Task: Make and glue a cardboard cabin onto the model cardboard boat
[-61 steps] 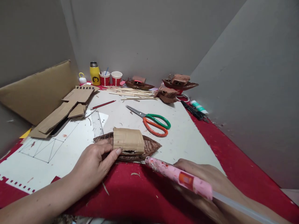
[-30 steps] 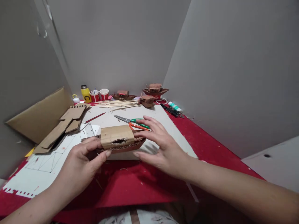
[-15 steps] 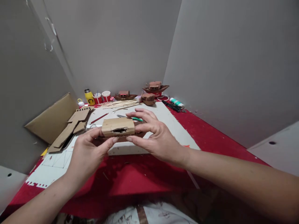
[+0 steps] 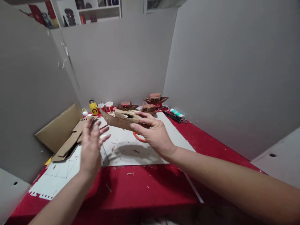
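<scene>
Boat: a small cardboard boat, seen in the head camera's view, hangs above the white sheet, tilted with its left tip the higher; the ragged hole in its canopy is in plain sight.
Right hand: clasps the boat by its right end, thumb on the near side, fingers behind — a hold from one end that probably serves to keep the hull and canopy uncovered.
Left hand: fingers spread, apparently holding nothing, just beside the boat but seemingly apart from it; blur makes the exact gap hard to judge.
Scissors: orange handle on the sheet below the boat, the rest largely hidden by boat and hand.
Cardboard: cut pieces lie at left before a larger leaning panel, probably stacked there to free the middle for handling.
Far edge: brown model boats, a yellow bottle and paper cups stand near the wall, presumably out of the hands' way — with thin sticks lying closer in.
Table: red cloth runs beneath the sheet.
</scene>
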Tool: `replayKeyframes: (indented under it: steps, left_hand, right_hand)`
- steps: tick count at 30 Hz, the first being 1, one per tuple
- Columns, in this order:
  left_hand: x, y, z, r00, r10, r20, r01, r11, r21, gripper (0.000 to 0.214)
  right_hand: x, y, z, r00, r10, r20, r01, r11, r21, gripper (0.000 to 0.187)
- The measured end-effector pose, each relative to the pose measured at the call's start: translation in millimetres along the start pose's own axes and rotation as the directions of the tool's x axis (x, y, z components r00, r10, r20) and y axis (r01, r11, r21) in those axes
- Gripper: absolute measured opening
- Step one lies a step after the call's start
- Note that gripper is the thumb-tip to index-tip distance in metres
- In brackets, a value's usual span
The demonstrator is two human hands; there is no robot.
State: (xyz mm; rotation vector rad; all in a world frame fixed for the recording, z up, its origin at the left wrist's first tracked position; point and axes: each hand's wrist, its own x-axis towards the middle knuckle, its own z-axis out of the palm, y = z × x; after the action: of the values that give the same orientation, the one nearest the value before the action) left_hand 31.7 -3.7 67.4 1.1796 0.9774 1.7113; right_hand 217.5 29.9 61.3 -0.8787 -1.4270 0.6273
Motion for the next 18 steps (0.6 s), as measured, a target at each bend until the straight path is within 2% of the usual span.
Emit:
replayKeyframes:
  steps: [2,3,5,7,9,11,15,18]
  left_hand:
    - [5,-11,13.2,0.976,-0.201,0.08,0.21,0.97,-0.127,0.051]
    - [8,-16,19.2,0.967,-0.228,0.111,0.245,0.953,-0.179,0.049]
    - [16,-22,27.6,0.975,-0.209,0.078,0.222,0.928,-0.3,0.04]
    - [24,-22,30.1,0.982,-0.189,-0.026,0.164,0.907,-0.387,0.035]
    - [32,-18,27.7,0.977,-0.198,-0.083,0.145,0.892,-0.429,0.035]
    - [36,-13,22.1,0.967,-0.246,-0.062,0.194,0.875,-0.443,0.039]
    - [35,-7,8.6,0.904,-0.422,0.063,0.407,0.807,-0.427,0.04]
    - [32,-11,1.4,0.806,-0.558,0.196,0.587,0.716,-0.378,0.043]
  right_hand:
    - [0,-1,14,1.0,0.007,0.003,-0.008,1.0,0.027,0.01]
    - [-1,-2,21,1.0,0.008,0.016,-0.008,1.0,0.028,0.01]
    - [-5,-5,32,0.998,0.013,0.064,-0.015,0.999,0.037,0.01]
    - [-11,-11,37,0.991,0.012,0.132,-0.017,0.999,0.041,0.009]
    - [-17,-19,32,0.977,-0.01,0.211,0.007,1.0,0.016,0.01]
    - [-19,-28,21,0.965,-0.07,0.253,0.081,0.996,-0.032,0.013]
    - [-11,-36,-2,0.961,-0.221,0.165,0.24,0.964,-0.111,0.017]
    - [2,-29,-5,0.948,-0.262,0.182,0.288,0.948,-0.135,0.023]
